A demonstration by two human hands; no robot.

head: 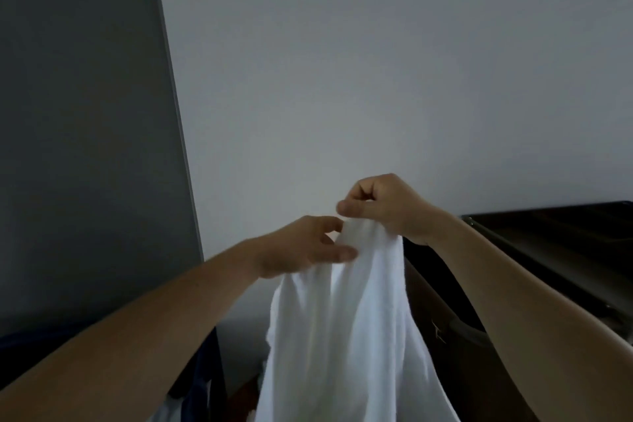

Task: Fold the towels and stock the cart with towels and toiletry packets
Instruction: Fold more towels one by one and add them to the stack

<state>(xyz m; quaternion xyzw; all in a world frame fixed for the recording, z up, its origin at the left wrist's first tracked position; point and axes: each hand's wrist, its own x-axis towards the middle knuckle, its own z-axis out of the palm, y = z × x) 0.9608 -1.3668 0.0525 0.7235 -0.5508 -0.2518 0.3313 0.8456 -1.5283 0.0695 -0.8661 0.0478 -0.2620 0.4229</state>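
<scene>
Fold not yet begun: white towel (342, 336) hanging loose and rumpled in mid-air, draping down past the bottom of the view, no crease or halving to be seen. Pinched at its bunched top edge between thumb and curled fingers of the right hand (383, 205), held up before the pale wall (376, 62), all the cloth falling straight below that grip. Left hand (305, 247) just beside and a little lower, fingers loosely spread, thumb lying on the nearest fold; impossible to tell in the dim light whether gripping or merely touching. Judged an early step: finding a second corner before spreading the towel out. No folded stack, cart shelf or toiletry packets in view, so the stocking judged all left to do. Dark cabinet top (555, 243) to the right, behind the right forearm; grey panel (85, 113) at left; dark blue fabric (205, 373) low at left, beside the towel.
</scene>
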